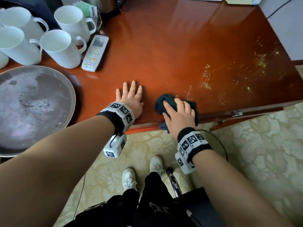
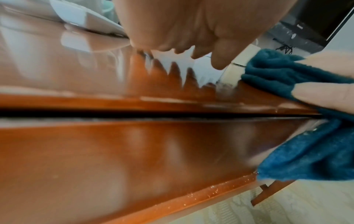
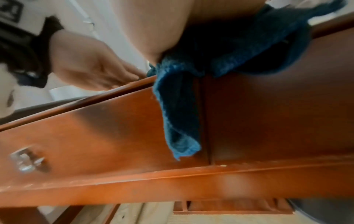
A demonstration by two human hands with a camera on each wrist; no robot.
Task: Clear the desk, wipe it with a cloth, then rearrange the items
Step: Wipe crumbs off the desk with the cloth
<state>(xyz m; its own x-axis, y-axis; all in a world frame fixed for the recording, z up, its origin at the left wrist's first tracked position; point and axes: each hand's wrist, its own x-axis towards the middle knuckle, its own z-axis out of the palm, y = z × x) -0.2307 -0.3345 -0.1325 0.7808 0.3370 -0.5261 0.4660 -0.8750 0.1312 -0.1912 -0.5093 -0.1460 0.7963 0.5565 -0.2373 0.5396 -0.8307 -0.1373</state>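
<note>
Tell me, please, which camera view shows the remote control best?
The head view: the remote control lies whole beside the mugs, buttons visible. The left wrist view catches only a blurred white shape at the top, possibly it. The right wrist view does not show it.

Likely a hotel room, glossy wooden desk [image 1: 164, 46], white mugs [image 1: 60, 48], remote [image 1: 95, 53], patterned carpet [image 1: 262, 153]

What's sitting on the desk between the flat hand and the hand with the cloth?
Nothing: in the head view, only bare glossy desk separates the left hand from the cloth under the right hand.
</note>
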